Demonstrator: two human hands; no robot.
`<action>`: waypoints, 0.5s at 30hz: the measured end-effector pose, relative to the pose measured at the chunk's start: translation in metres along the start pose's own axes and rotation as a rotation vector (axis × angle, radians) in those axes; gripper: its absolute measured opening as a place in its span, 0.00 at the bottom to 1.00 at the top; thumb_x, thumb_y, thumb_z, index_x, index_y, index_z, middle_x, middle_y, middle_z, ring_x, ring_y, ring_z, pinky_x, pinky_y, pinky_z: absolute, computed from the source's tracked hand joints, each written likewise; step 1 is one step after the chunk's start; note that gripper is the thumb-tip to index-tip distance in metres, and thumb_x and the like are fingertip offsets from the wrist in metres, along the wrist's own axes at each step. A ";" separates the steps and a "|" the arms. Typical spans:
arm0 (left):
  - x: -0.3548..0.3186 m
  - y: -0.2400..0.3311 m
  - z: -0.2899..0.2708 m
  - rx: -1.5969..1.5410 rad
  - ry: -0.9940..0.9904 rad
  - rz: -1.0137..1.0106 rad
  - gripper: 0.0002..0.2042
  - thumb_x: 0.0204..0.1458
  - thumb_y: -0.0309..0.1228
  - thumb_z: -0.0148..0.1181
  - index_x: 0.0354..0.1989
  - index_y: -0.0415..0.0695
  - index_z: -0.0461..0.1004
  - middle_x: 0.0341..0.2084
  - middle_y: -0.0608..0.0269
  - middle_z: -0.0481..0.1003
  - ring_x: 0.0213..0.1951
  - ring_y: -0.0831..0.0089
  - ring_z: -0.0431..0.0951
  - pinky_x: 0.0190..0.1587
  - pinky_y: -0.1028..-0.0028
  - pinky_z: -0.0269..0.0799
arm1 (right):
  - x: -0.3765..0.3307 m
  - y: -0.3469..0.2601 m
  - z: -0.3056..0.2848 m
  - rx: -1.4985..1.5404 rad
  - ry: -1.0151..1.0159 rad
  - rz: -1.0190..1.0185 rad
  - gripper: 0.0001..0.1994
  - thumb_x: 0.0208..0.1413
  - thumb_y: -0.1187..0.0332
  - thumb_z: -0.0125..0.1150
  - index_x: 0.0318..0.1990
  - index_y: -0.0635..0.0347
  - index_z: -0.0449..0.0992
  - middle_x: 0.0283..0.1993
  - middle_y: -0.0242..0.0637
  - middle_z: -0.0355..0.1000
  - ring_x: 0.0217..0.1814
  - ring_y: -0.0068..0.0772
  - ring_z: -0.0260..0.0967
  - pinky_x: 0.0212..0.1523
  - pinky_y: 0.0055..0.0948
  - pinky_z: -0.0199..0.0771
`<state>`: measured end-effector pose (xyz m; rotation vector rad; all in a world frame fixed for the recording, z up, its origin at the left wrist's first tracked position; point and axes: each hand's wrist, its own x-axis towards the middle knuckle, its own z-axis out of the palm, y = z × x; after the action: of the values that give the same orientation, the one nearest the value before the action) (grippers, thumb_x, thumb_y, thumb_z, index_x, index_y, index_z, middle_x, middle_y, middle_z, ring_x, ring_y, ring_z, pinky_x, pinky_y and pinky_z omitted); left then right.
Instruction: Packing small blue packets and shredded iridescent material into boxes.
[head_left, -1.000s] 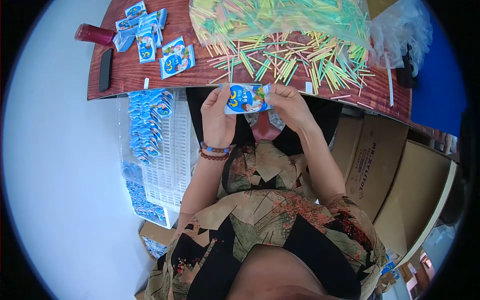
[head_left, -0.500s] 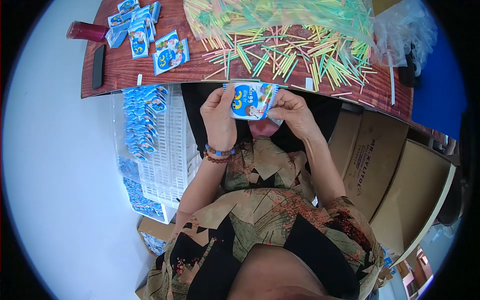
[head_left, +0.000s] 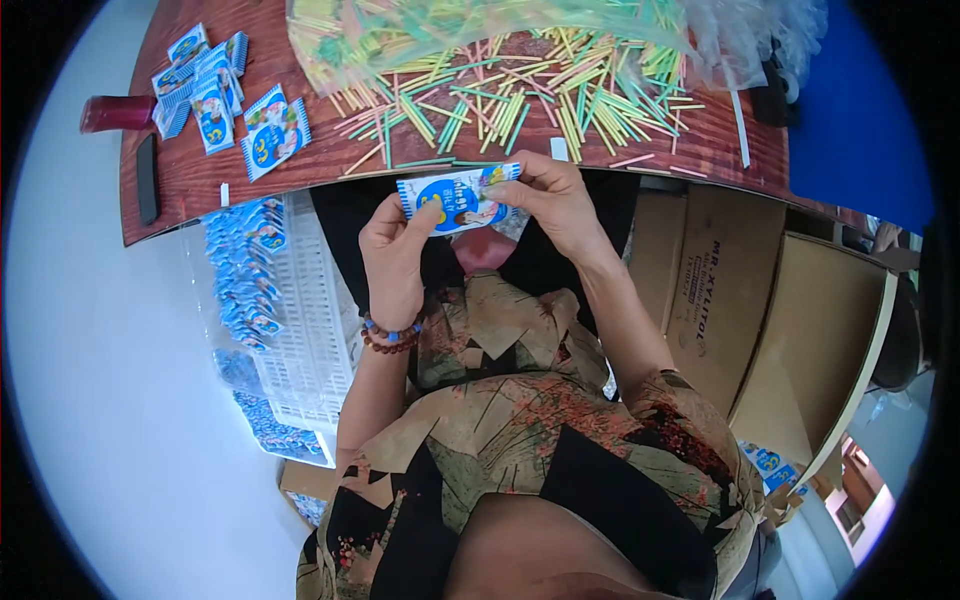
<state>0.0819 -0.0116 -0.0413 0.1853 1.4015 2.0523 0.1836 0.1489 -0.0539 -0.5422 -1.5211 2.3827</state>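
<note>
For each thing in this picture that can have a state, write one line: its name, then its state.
Blue sachet: held flat between both hands.
Left hand: gripping the sachet's left end.
Right hand: pinching its right end.
Coloured sticks: scattered loose on the table.
Sachets on table: lying in a loose pile.
White crate: holds sachets.

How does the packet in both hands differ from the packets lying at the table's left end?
The held packet is gripped at its ends by the left hand and right hand, off the table; the loose packets lie flat on it. It is single; they overlap in a pile. All are small, blue-and-white.
</note>
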 end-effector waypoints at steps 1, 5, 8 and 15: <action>-0.001 0.006 0.005 0.099 -0.034 -0.023 0.07 0.56 0.24 0.56 0.41 0.34 0.74 0.34 0.64 0.77 0.34 0.83 0.74 0.42 0.80 0.70 | -0.001 0.000 0.001 0.006 -0.008 -0.009 0.03 0.54 0.76 0.61 0.35 0.64 0.76 0.34 0.29 0.75 0.35 0.14 0.69 0.39 0.19 0.69; 0.004 0.005 0.008 0.071 -0.071 -0.082 0.08 0.53 0.21 0.58 0.41 0.33 0.75 0.34 0.63 0.78 0.34 0.82 0.76 0.41 0.80 0.71 | -0.005 -0.009 0.002 0.053 -0.012 0.013 0.04 0.54 0.75 0.61 0.36 0.64 0.76 0.34 0.30 0.75 0.35 0.14 0.69 0.39 0.19 0.69; 0.005 0.002 0.010 -0.095 -0.065 -0.119 0.08 0.53 0.21 0.58 0.41 0.34 0.76 0.34 0.61 0.78 0.35 0.81 0.77 0.41 0.79 0.72 | -0.003 -0.006 -0.003 0.005 0.008 -0.003 0.05 0.54 0.75 0.61 0.38 0.65 0.77 0.34 0.30 0.76 0.35 0.15 0.69 0.39 0.19 0.70; 0.003 0.000 0.010 0.024 -0.027 -0.083 0.08 0.53 0.23 0.60 0.40 0.34 0.77 0.33 0.62 0.78 0.33 0.82 0.76 0.40 0.80 0.71 | -0.003 -0.004 0.001 -0.068 0.065 -0.011 0.05 0.53 0.73 0.62 0.35 0.65 0.78 0.32 0.30 0.76 0.32 0.13 0.68 0.35 0.17 0.67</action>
<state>0.0845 -0.0020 -0.0373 0.1613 1.3946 1.9591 0.1857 0.1484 -0.0493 -0.6185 -1.5780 2.2893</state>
